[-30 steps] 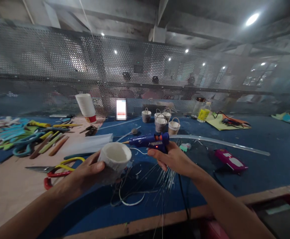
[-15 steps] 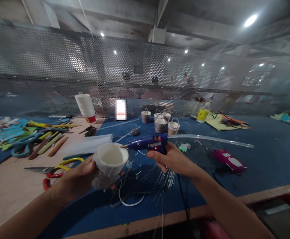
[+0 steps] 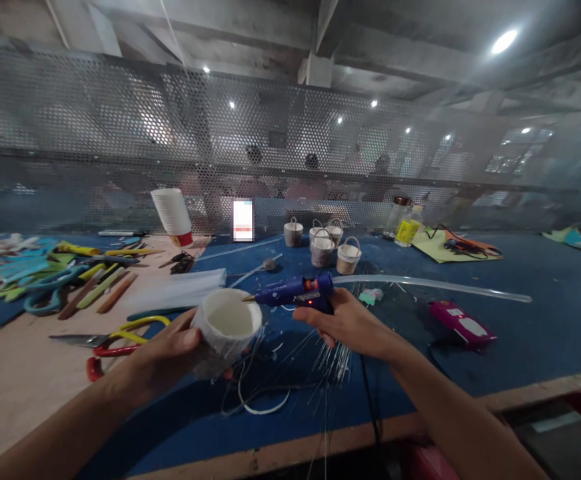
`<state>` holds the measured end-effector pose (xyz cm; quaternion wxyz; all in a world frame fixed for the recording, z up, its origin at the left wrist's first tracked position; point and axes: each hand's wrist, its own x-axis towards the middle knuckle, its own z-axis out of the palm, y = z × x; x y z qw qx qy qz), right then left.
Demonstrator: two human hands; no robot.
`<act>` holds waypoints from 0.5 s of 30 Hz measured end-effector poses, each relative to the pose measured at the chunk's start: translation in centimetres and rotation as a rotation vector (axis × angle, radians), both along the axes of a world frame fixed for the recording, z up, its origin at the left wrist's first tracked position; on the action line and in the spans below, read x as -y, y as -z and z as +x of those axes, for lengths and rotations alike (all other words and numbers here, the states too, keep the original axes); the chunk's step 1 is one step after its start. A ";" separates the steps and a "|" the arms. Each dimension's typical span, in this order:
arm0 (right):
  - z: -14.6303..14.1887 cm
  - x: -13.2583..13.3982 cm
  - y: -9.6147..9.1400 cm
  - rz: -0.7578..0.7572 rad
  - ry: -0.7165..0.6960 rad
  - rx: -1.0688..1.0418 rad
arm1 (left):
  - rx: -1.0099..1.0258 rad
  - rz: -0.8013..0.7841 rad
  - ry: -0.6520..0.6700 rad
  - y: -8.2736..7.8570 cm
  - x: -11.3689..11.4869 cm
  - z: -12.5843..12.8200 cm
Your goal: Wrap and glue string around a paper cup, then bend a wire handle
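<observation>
Left hand (image 3: 170, 343) curled round pale cup (image 3: 223, 350), near centre, no handle showing; right hand (image 3: 351, 323) grips glue gun (image 3: 290, 291), tip at cup's rim. Far centre, five handled cups (image 3: 322, 255) look finished; held one, unfinished.

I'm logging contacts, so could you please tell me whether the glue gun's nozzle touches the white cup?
Cannot tell: in the head view, the nozzle overlaps the white cup near its rim, but neither contact nor gap shows plainly.
</observation>
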<state>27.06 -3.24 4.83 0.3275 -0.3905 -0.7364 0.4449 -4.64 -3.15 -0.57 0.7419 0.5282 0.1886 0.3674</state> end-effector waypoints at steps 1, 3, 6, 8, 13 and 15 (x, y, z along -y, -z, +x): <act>0.0 0.0 0.1 0.001 0.003 -0.010 | -0.019 0.000 -0.014 0.0 0.0 0.0; -0.1 0.0 0.3 0.006 0.007 -0.010 | -0.056 -0.001 -0.043 0.0 0.0 0.0; 0.0 0.0 0.4 0.021 0.016 0.028 | -0.099 0.000 -0.081 -0.2 0.1 -0.1; 0.0 0.0 0.4 0.021 0.028 0.052 | -0.121 0.007 -0.095 -0.3 0.1 -0.1; 0.0 0.1 0.2 -0.009 0.033 0.047 | -0.144 0.017 -0.110 -0.4 0.1 -0.2; 0.0 0.2 0.2 -0.016 0.035 0.046 | -0.146 0.020 -0.110 -0.4 0.1 -0.2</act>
